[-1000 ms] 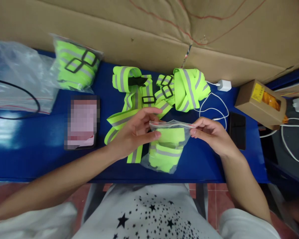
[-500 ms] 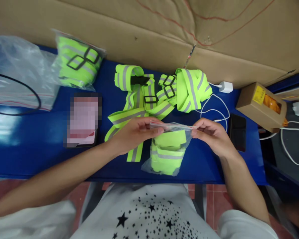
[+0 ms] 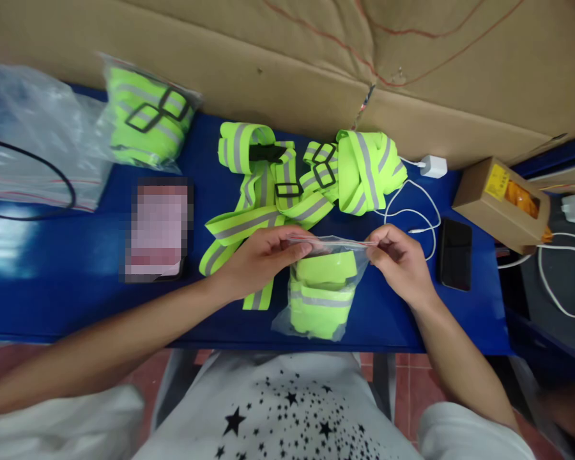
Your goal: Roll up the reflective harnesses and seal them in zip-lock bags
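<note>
Pinching the red-lined mouth of a clear zip bag (image 3: 294, 313), both hands work above the worktop (image 3: 76, 313), near its front edge. The left hand (image 3: 268, 255) has thumb and fingers on one end of the seal; the right hand (image 3: 400, 262) grips the opposite corner. Folded yellow-green strapping (image 3: 323, 300) lies inside the bag, below the mouth.

The likeliest fault would be a partly fastened seal: the film looks wavy between the two grips, so pressing while its tracks are out of line could leave a gap. Whether any stretch is fastened, I cannot tell. The top fold sits just under the mouth; if it rode up, fabric might jam the seal. Tugging too hard from both sides could stretch or split the thin plastic.

A loose strap (image 3: 242, 220) passes close by the left hand, so a careless sweep might drag it, perhaps along with the wound bundle (image 3: 371, 172).
</note>
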`<state>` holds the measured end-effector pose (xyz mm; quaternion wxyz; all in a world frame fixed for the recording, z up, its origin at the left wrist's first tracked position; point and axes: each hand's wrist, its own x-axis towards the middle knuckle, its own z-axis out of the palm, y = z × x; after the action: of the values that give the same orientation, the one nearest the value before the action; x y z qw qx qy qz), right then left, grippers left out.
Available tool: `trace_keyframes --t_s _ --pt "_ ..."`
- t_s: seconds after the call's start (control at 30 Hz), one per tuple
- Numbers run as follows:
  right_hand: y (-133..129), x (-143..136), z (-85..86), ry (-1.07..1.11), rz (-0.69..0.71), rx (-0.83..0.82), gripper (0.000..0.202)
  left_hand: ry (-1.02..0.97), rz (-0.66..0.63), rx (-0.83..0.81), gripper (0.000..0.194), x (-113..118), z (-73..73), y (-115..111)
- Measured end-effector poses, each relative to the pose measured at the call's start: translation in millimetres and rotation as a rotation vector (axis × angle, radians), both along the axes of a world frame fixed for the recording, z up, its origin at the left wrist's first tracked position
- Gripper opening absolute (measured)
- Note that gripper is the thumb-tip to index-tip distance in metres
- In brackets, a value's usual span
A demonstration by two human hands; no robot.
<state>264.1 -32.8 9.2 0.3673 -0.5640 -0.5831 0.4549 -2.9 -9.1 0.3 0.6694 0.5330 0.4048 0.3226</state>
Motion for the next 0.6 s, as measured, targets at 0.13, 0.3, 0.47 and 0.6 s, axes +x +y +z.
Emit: trace_keyframes --t_s 0.13,0.3,0.47,0.6 --pt "2.0 2.5 -3.2 0.009 0.015 -0.029 0.020 0.005 -0.018 0.003 0.022 0.3 2.5 0.8" --pt "1.1 1.8 -3.5 -0.005 0.047 -0.042 0.018 0.036 -0.036 0.032 0.022 0.8 3.8 0.8" --pt "0.4 -1.0 -2.9 0.020 0.064 -0.015 0.012 0.062 -0.038 0.031 0.022 1.2 4.1 0.5" --pt "0.9 -2.7 -2.1 0.013 0.102 -0.011 0.009 0.090 -0.072 0.053 0.025 1.9 3.7 -0.5"
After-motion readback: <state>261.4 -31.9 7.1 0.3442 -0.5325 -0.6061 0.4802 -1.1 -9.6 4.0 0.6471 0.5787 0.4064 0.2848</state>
